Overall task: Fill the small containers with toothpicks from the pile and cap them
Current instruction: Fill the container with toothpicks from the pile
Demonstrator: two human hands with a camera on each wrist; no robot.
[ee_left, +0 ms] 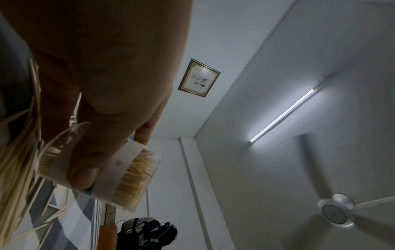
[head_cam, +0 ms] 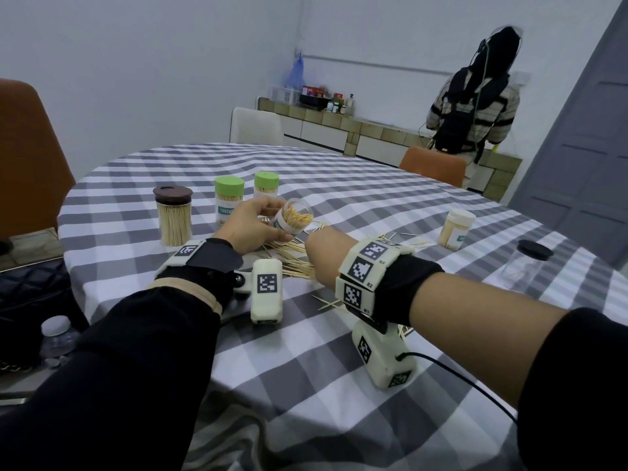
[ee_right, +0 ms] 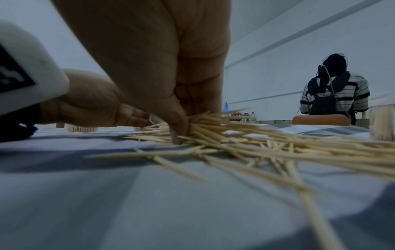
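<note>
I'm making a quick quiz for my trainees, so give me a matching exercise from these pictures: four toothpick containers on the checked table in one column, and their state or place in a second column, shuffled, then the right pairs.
Things
1. clear plastic jar with the brown lid
2. open clear container with the white label
3. two green-capped clear containers
4. clear jar with the black lid

States
A. nearly empty, far right
B. tilted in the left hand, uncapped
C. full, upright, far left
D. capped, upright behind the left hand

Pairs: 1-C, 2-B, 3-D, 4-A
</note>
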